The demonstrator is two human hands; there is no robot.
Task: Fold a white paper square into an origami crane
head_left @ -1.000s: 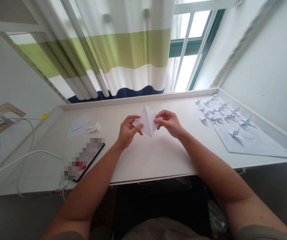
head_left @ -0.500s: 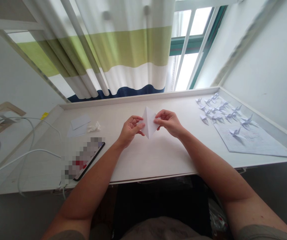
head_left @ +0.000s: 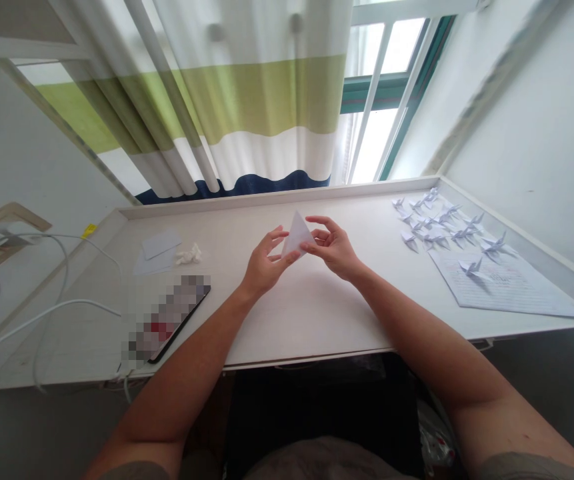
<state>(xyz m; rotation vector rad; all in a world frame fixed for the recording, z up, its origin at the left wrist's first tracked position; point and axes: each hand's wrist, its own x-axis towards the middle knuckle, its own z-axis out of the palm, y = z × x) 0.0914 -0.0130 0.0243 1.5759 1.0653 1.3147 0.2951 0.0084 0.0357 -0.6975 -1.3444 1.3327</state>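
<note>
Counting one left hand (head_left: 265, 263) and one right hand (head_left: 335, 248), holding one paper (head_left: 297, 233) between the left and right edges of the table (head_left: 307, 327). Toward its left edge, counting two sheets (head_left: 161, 244), one wad (head_left: 189, 255), one phone (head_left: 169, 320), at least two cables (head_left: 81, 301). Toward the far right corner, counting roughly a dozen cranes (head_left: 463, 233), crowding too closely for exactness; near the right edge, at least one page (head_left: 517, 295).

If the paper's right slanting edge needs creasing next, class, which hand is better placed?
Probably the right hand: its index finger extends beside that edge of the folded paper; the left hand is opposite.
</note>
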